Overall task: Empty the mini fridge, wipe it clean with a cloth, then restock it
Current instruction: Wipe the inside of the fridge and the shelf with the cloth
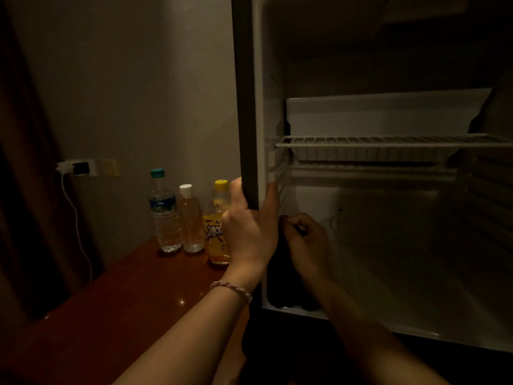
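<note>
While right grip [304, 234] pinches dark bottle [286, 279]

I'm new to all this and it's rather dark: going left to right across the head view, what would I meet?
Wall socket with charger → teal-capped water bottle → white-capped bottle → yellow-capped bottle → left hand gripping the fridge edge → right hand on a dark bottle → wire shelf.

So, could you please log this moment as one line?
left hand: grips fridge edge | right hand: grips dark bottle inside | three bottles out on table
</note>
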